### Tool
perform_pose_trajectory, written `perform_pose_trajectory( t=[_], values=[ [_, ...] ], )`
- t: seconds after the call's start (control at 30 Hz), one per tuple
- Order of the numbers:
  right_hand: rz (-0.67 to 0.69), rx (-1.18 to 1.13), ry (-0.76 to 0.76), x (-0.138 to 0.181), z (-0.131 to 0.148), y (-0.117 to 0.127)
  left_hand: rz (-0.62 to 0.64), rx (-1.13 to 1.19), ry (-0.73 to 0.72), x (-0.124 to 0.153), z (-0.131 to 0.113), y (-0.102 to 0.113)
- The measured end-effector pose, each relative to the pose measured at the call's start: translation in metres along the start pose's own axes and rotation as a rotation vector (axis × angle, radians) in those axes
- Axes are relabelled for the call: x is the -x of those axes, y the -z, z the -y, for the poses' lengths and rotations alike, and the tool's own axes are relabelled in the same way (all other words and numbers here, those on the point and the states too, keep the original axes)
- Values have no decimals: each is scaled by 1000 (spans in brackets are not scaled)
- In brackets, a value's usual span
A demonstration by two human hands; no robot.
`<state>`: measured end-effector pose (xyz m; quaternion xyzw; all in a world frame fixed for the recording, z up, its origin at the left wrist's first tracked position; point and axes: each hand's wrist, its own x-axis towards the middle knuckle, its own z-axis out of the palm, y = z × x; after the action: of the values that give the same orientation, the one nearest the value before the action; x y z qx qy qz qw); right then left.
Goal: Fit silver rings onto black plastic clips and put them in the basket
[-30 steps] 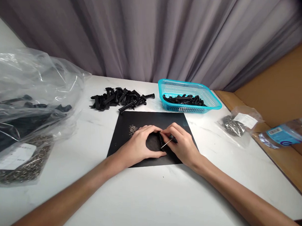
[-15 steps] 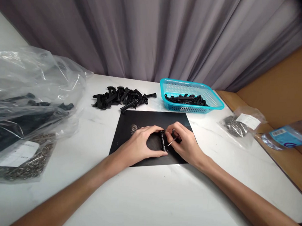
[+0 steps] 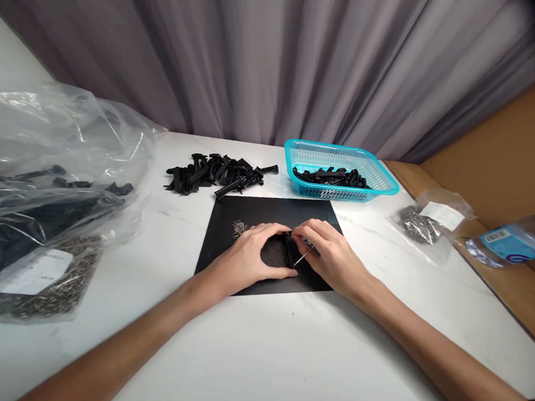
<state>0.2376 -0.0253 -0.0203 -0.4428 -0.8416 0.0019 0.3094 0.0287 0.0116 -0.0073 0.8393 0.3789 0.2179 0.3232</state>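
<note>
My left hand point(image 3: 251, 253) grips a narrow black plastic part point(image 3: 289, 250) endwise, thumb at its near end and fingertips at its far end. The part lies over a black mat point(image 3: 235, 279). In my right hand point(image 3: 325, 245) is a small screwdriver point(image 3: 304, 256) with a thin metal shaft, most of its handle hidden by the fingers. Its tip points down and left, close to the part's near end; contact cannot be made out. My right fingertips are beside the part's far end. A small heap of tiny screws point(image 3: 239, 228) rests on the mat beyond my left hand.
Black plastic parts point(image 3: 217, 174) lie piled behind the mat. A blue basket point(image 3: 384, 189) holds similar parts. Clear plastic bags point(image 3: 113, 127) with black parts and screws stand left. Another screw bag point(image 3: 419, 223) and a blue-labelled plastic package point(image 3: 509, 243) lie right, near cardboard point(image 3: 490, 137).
The screwdriver has swung down and left, its tip now nearer the black part's near end. My right fingers have closed in on the part. My left hand keeps its grip.
</note>
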Motion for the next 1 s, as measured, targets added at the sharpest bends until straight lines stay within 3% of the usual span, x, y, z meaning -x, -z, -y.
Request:
perform_pose_trajectory(
  t=[0.23, 0.53, 1.0],
  values=[
    [-5, -25, -16, 2, 0, 4, -10, 4, -13, -1, 2, -2],
    [-77, 107, 52, 2, 0, -3, -9, -2, -16, 0, 3, -2],
    [-40, 79, 55, 2, 0, 5, -24, -14, -42, 0, 5, -4]
  ],
)
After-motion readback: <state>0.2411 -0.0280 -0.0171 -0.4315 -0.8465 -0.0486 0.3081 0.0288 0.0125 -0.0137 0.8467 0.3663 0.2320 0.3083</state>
